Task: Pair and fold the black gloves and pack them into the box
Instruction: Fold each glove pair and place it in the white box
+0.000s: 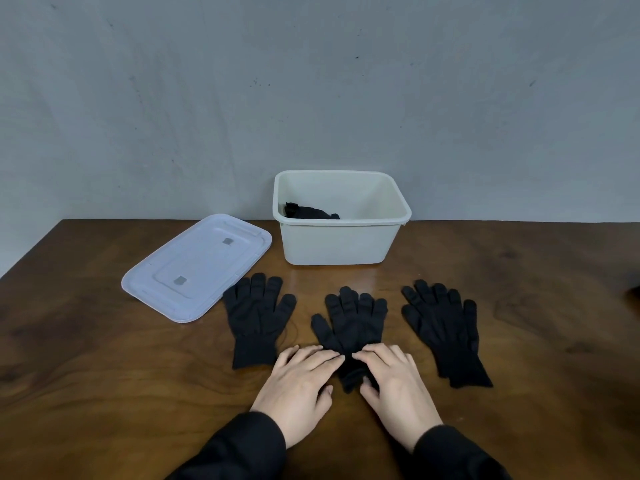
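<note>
Low in the middle of the frame the left hand [300, 382] and the right hand [388, 379] lie close together, fingertips nearly meeting, both pressed onto the cuff end of the middle glove [349, 327]. The fingers are bent over the bunched cuff and the thumbs tuck in beneath it, so both hands seem to pinch the fabric there, though how firmly cannot be told. The glove's fingers fan upward in the frame, away from the hands, and it looks thick enough to be two gloves stacked, which I cannot confirm. The likely risk is in the fold: the knit is limp, so if the cuff is lifted or rolled unevenly the layers could slide apart and the pair lose its alignment, or the far fingers could drag on the wooden table [104, 375] and splay. A loose fold could also spring open when carried. To the left of the hands lies the left glove [258, 320], flat, its fingertips just beside the white lid [197, 268]; to the right lies the right glove [443, 330], apparently doubled. Above them, at centre frame against the grey wall, stands the cream box [336, 240], open, with dark folded gloves [308, 212] already inside at its left.
</note>
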